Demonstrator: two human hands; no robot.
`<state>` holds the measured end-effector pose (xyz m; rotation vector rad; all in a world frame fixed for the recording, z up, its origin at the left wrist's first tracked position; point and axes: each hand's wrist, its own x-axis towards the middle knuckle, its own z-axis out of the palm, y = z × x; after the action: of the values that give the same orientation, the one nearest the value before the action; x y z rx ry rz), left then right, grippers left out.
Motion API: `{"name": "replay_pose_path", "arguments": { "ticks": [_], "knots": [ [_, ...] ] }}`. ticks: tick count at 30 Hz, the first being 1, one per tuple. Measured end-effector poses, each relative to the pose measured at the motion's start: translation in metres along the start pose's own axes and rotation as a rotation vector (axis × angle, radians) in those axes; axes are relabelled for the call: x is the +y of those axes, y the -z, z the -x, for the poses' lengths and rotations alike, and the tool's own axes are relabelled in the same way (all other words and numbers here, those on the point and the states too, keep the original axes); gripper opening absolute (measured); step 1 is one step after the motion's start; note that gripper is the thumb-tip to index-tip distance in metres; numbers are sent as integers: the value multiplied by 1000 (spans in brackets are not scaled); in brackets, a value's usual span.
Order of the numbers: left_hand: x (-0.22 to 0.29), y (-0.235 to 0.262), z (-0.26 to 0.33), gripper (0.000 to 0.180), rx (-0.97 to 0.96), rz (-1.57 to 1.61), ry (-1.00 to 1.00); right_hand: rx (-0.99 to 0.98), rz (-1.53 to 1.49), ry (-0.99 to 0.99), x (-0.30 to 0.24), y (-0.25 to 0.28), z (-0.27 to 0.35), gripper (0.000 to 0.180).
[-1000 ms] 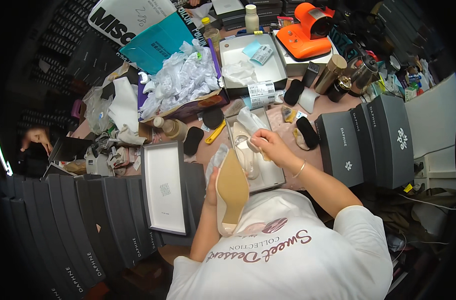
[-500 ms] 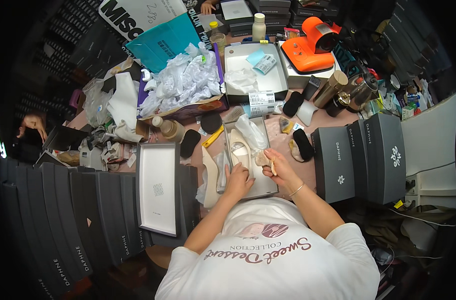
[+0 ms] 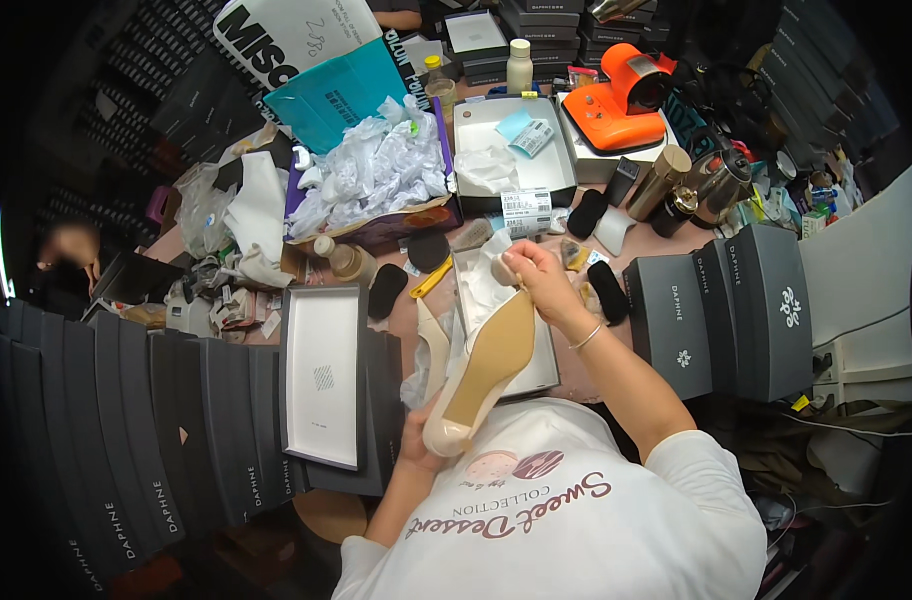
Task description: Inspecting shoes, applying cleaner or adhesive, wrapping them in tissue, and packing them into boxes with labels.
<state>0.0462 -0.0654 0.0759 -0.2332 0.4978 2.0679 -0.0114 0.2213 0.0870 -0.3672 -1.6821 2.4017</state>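
A cream shoe (image 3: 489, 365) is tilted over the open shoe box (image 3: 543, 372), its tan sole facing up. My left hand (image 3: 416, 442) grips the shoe's near end, with the fingers partly hidden behind it. My right hand (image 3: 541, 283) is closed beyond the shoe's far end, pinching a small pale piece (image 3: 505, 268) whose kind I cannot make out. White tissue paper (image 3: 481, 290) lies in the box beneath. Left of the box, a second cream shoe (image 3: 434, 345) rests on its side on crumpled wrapping.
A grey box lid (image 3: 322, 380) stands at the left beside rows of shoe boxes (image 3: 176, 430). More boxes (image 3: 681, 330) stand at the right. Beyond are a yellow-handled tool (image 3: 432, 277), black brush-like pads (image 3: 606, 290), a purple box of crumpled tissue (image 3: 446, 215) and an orange machine (image 3: 601, 110).
The shoe that lay in the box is now lifted and turned sole up. My left hand has drawn back toward my body with it; my right hand has moved farther away.
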Motion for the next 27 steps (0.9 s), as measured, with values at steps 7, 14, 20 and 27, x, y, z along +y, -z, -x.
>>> {"name": "replay_pose_path", "arguments": {
  "ticks": [7, 14, 20, 27],
  "knots": [
    [17, -44, -66, 77, -212, -325, 249, -98, 474, 146, 7, -44, 14, 18],
    [11, -31, -74, 71, -119, -104, 76, -61, 691, 342, -47, -30, 59, 13],
    [6, -31, -74, 72, -204, -338, 153, -212, 1090, 626, -15, -33, 55, 15],
    [18, -1, -77, 75, -84, -343, 162, -296, 998, 590, -9, -58, 37, 10]
  ]
}}
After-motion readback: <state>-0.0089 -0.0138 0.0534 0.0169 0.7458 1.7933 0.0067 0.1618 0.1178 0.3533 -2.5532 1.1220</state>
